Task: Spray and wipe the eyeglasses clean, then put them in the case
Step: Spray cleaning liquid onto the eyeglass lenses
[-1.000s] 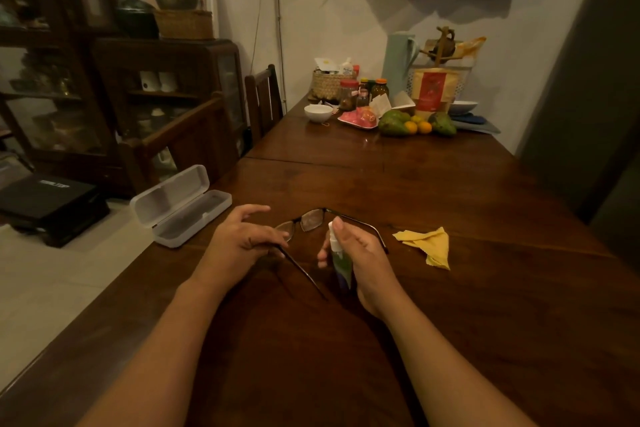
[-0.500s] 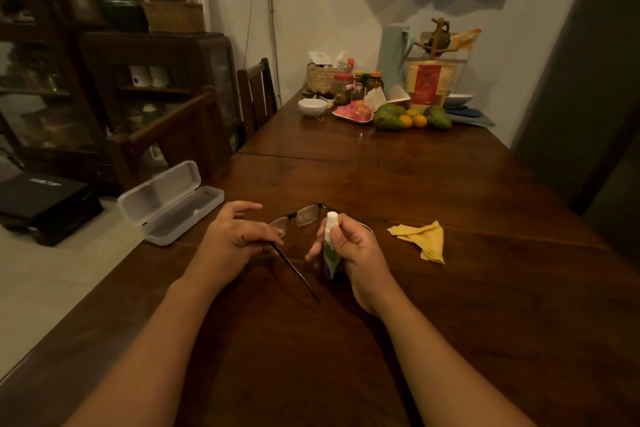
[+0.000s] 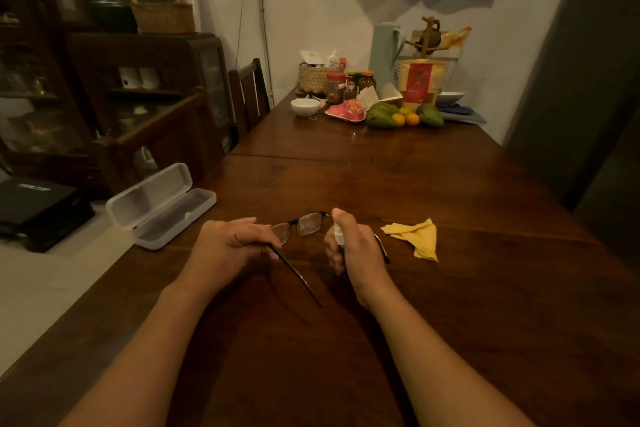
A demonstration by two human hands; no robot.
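Eyeglasses [image 3: 310, 224] held, case [image 3: 159, 208] at table [image 3: 415, 184] edge

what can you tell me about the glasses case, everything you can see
The glasses case is an oblong, round-cornered box, pale grey and apparently hard plastic. It lies open, its hinged lid tilted back on the far side, and nothing shows inside either half. It sits at the left edge of the wooden table, apart from the left hand; only the table touches it.

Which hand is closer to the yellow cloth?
Right. The right hand, gripping the spray bottle, is just left of the yellow cloth without touching it. The left hand, holding the eyeglasses by a temple, is farther left, past the right hand.
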